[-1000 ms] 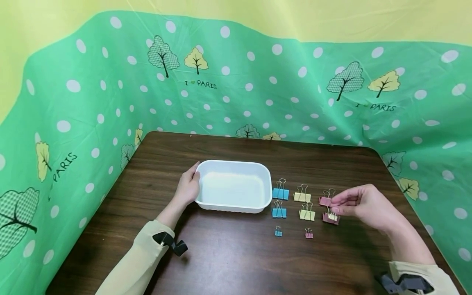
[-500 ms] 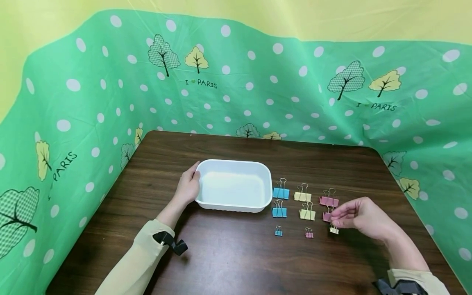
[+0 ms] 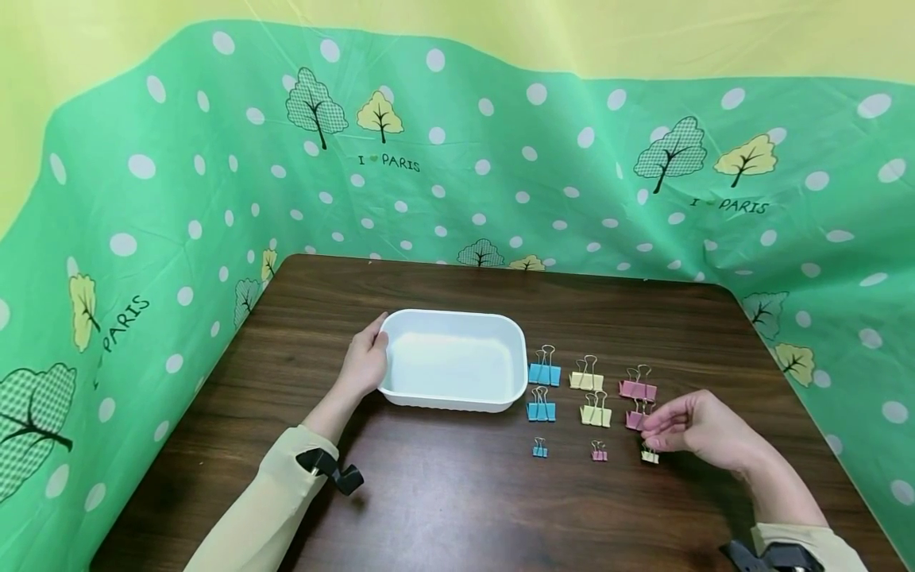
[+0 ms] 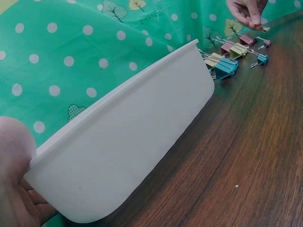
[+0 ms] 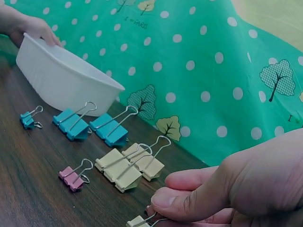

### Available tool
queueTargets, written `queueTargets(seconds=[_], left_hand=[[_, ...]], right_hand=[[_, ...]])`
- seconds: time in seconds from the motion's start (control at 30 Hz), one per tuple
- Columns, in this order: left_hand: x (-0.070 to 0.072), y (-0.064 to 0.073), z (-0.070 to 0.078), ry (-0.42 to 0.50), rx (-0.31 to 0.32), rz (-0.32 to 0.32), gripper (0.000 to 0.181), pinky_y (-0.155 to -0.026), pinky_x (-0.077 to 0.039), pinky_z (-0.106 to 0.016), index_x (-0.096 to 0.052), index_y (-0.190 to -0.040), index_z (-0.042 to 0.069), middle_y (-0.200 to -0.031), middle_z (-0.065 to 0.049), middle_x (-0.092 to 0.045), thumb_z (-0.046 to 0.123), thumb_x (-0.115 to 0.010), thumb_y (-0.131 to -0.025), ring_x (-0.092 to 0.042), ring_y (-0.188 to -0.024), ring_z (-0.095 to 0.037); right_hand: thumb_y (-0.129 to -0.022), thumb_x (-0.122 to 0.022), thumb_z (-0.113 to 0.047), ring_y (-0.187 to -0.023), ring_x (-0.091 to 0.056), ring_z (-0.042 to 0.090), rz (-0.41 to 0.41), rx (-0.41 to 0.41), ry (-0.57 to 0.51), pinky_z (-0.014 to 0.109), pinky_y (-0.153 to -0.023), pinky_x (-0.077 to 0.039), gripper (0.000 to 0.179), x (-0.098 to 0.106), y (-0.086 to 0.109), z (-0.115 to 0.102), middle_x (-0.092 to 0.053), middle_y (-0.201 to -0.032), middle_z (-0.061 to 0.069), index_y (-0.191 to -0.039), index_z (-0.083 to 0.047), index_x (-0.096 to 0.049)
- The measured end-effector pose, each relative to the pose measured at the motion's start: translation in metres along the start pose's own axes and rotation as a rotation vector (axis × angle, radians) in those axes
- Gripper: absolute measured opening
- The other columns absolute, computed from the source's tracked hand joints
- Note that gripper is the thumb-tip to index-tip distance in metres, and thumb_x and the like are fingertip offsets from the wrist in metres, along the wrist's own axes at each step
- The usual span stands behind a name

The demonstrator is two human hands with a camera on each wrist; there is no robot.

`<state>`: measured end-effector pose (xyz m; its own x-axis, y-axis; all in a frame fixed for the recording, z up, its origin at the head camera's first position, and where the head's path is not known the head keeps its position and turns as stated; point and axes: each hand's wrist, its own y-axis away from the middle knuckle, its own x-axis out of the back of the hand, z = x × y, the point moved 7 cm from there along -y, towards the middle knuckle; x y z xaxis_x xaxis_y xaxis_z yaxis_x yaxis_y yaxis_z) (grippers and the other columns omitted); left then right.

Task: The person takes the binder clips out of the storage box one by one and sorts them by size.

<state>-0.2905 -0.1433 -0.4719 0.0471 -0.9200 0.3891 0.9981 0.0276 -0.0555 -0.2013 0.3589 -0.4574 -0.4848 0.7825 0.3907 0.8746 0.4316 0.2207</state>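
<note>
My left hand (image 3: 366, 359) grips the left end of a white plastic tray (image 3: 453, 403), thumb at the rim and fingers against the outside wall. Between thumb and fingertips, my right hand (image 3: 704, 433) pinches a small cream binder clip (image 3: 650, 457) by its wire handles; the clip's body points down, close over the table. In the right wrist view only part of this clip (image 5: 137, 221) shows at the bottom edge. Just beyond those fingers lie two larger pink binder clips (image 3: 638, 390), the nearer one partly hidden by the fingertips.
Two blue binder clips (image 3: 545, 375) lie right beside the tray's right end, with two cream binder clips (image 3: 586, 381) farther right. Nearer me are a small blue clip (image 3: 539, 452) and a small pink clip (image 3: 599, 456). Patterned green cloth (image 3: 457, 199) encloses the dark wooden table (image 3: 457, 492).
My right hand has moved toward me with the small cream clip, from over the pink clips to the row of small clips. My left hand and the tray have stayed in place.
</note>
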Motion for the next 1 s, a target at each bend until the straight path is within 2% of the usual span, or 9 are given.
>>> queueTargets(seconds=[0.2,1.0], left_hand=[[0.000,0.000,0.001,0.001,-0.003,0.001,0.051,-0.123,-0.030,-0.051,-0.041,-0.160,-0.002,-0.161,-0.019,-0.045,0.013,-0.038,-0.112,-0.038,-0.150,-0.035],[-0.001,-0.001,0.000,-0.002,-0.002,-0.008,0.051,-0.124,-0.029,-0.050,-0.040,-0.161,-0.003,-0.163,-0.018,-0.043,0.013,-0.038,-0.112,-0.038,-0.151,-0.033]], right_hand=[[-0.088,-0.081,0.007,-0.082,-0.077,0.019,0.003,-0.008,0.023,0.031,-0.070,-0.063,0.023,0.000,-0.001,0.002,-0.078,-0.094,0.021,-0.105,0.018,-0.073],[-0.089,-0.079,0.008,-0.085,-0.077,0.019,0.008,0.006,-0.026,0.030,-0.072,-0.063,0.023,0.000,-0.002,0.013,-0.077,-0.097,0.025,-0.106,0.021,-0.071]])
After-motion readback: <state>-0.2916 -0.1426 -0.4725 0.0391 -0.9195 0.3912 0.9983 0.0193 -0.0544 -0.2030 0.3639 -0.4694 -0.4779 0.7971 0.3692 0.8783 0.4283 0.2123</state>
